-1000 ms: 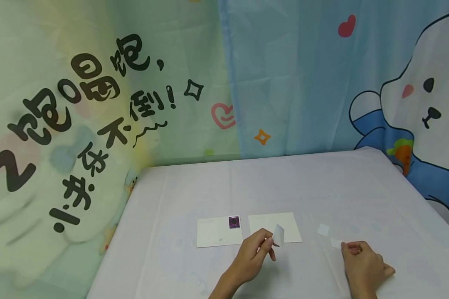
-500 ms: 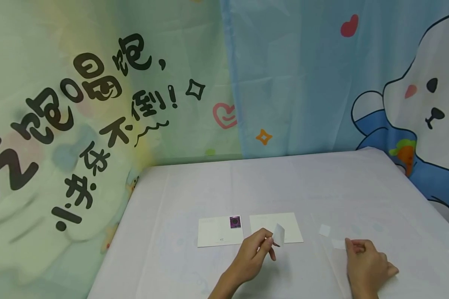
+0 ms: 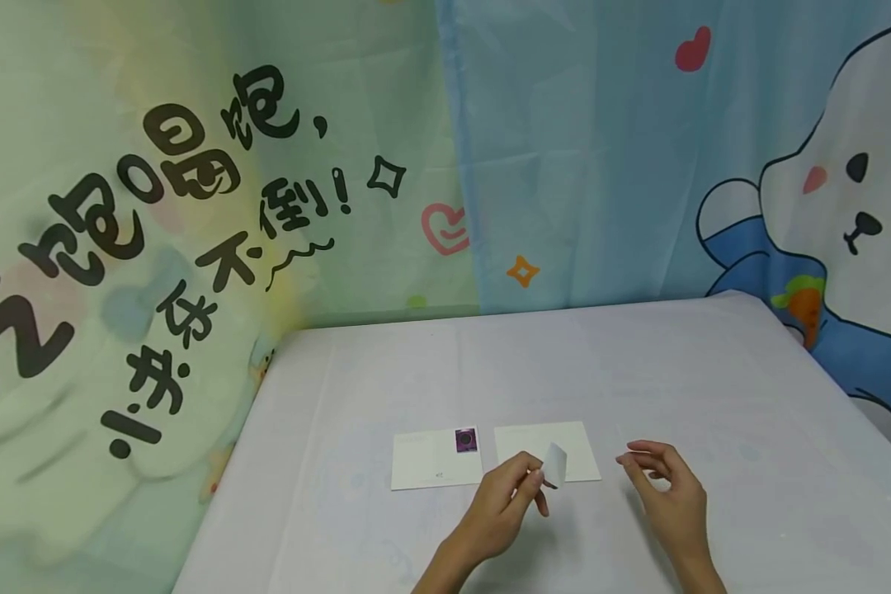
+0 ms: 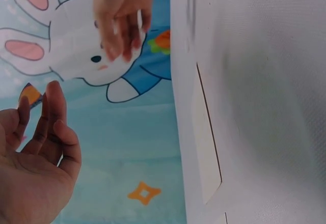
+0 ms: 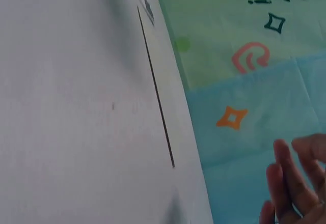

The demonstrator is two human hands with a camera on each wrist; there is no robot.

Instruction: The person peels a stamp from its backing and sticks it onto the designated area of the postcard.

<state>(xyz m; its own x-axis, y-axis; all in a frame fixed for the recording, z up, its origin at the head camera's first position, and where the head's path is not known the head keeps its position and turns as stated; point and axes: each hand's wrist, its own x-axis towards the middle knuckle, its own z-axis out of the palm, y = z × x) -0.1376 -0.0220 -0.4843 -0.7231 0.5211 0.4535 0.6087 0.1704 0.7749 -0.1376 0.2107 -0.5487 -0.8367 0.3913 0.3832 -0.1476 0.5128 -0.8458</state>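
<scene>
Between thumb and fingertips my left hand (image 3: 501,503) pinches a small paper piece, a stamp by its look, whose pale back (image 3: 554,464) faces the head camera. The left wrist view shows the orange and blue printed side of this stamp (image 4: 31,94). It is held up in front of a blank white card (image 3: 538,439) on the table. Left of that lies another white card (image 3: 426,462) bearing a purple stamp (image 3: 465,440) in its upper right corner. My right hand (image 3: 671,487) is raised over the table, fingers bent; nothing shows between its fingertips (image 5: 281,150).
A white cloth covers the table (image 3: 386,371). Behind it hangs a printed curtain (image 3: 579,165) with lettering, hearts and a rabbit figure (image 3: 876,272).
My right hand has lifted from the table and moved left, now overlapping where two small pale paper pieces lay. Those pieces no longer show. My left hand keeps its hold on the stamp, nearly unmoved.
</scene>
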